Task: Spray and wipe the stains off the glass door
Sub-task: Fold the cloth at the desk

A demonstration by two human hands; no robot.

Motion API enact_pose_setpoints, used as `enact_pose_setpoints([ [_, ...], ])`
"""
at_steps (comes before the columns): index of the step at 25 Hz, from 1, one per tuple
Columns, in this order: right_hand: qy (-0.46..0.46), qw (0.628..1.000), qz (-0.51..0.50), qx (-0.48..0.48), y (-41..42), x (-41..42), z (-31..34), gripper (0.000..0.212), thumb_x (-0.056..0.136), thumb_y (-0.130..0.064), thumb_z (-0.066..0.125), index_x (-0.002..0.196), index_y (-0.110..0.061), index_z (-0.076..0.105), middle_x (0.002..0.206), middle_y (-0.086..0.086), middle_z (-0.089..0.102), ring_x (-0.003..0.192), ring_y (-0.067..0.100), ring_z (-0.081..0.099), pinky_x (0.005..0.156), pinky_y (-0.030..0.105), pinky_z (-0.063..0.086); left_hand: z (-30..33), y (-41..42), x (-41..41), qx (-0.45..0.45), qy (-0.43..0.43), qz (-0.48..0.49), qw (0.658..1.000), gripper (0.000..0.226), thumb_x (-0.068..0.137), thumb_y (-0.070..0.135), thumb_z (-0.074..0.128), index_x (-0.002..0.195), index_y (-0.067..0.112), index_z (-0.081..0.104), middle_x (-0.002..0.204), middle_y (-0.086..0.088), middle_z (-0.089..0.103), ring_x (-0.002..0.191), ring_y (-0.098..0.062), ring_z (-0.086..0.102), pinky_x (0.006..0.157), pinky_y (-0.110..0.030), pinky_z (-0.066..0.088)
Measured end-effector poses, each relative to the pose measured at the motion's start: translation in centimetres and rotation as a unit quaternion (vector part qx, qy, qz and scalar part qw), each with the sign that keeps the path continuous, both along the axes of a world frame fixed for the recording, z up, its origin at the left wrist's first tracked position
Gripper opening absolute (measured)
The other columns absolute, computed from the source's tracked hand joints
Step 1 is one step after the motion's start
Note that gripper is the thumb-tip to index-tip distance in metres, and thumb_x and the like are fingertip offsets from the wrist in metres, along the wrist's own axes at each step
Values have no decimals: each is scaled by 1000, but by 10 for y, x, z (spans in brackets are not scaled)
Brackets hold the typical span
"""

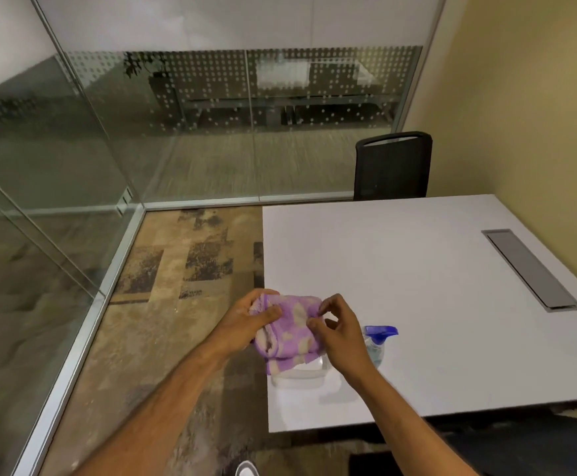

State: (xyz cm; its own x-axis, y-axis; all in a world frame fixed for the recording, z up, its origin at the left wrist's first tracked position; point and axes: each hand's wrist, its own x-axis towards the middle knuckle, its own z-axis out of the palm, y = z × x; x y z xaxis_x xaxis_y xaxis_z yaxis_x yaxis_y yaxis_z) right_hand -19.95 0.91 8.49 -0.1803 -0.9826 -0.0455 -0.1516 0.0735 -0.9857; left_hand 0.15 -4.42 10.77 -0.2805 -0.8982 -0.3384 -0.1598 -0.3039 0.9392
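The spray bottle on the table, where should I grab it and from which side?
Take the spray bottle by its neck just under the blue trigger head, coming from the right: it stands upright, and the right hand and purple cloth crowd its left side.

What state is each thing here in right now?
Purple cloth: bunched, held in both hands above the table's corner.
Left hand: gripping the cloth.
Right hand: pinching the cloth's edge.
Spray bottle: standing on the table, untouched.
Clear container: on the table, under the cloth.
Chair: empty, behind the table.
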Motion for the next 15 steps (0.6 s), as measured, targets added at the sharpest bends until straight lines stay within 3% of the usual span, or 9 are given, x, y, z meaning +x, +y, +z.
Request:
enact_pose_setpoints([
  [4,-18,992,-118,39,-12,2,-25,14,94,0,63,85,-12,59,83,0,66,70,5,64,60,15,51,-42,-33,1,58,-19,-58,996,49,96,11,76,140,18,56,126,-11,74,112,-26,73,96,-42,59],
  [8,-8,984,-152,90,-19,13,-62,8,97,-4,57,98,-9,64,99,6,69,84,17,67,61,16,53,-98,-51,-4,91,-29,-93,991,53,90,-13,70,139,3,59,126,-18,73,107,-24,71,92,-38,60],
  [12,0,984,-105,143,-21,15,-90,33,83,-11,56,115,-21,61,115,0,67,92,18,67,55,15,54,-138,-63,-6,99,-52,-94,989,59,89,-16,68,141,6,55,128,-15,69,112,-22,68,85,-24,59],
  [15,47,981,-60,177,-29,9,-112,52,77,-2,59,123,-25,59,124,-7,62,104,16,62,67,15,55,-161,-75,-13,96,-63,-71,991,58,93,-14,66,142,10,48,125,-11,66,113,-21,65,88,-22,57],
])
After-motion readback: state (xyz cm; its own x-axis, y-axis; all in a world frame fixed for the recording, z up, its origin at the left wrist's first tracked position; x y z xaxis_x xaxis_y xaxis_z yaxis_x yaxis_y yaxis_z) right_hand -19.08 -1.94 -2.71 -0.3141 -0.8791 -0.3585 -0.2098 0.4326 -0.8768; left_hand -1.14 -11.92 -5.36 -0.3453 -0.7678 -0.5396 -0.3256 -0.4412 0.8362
